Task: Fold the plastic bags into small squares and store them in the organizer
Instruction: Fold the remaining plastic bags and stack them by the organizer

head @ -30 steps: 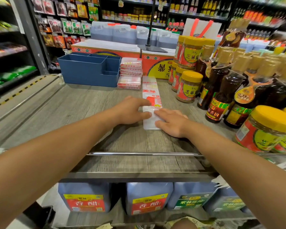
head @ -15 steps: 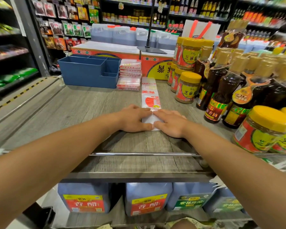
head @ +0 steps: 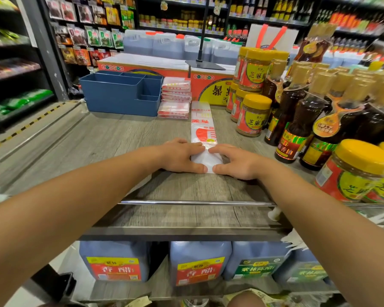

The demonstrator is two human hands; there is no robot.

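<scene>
Grocery shop, stocked shelves [head: 182,21], sauce bottles [head: 297,120]

sauce jars [head: 253,115], dark bottles [head: 297,125], vinegar jugs [head: 200,262]

Both my arms are bare from where they enter view right down to the wrists, no sleeves showing. My left hand [head: 182,157] and right hand [head: 235,161] are bare too: no gloves, rings, watch or bands.
</scene>
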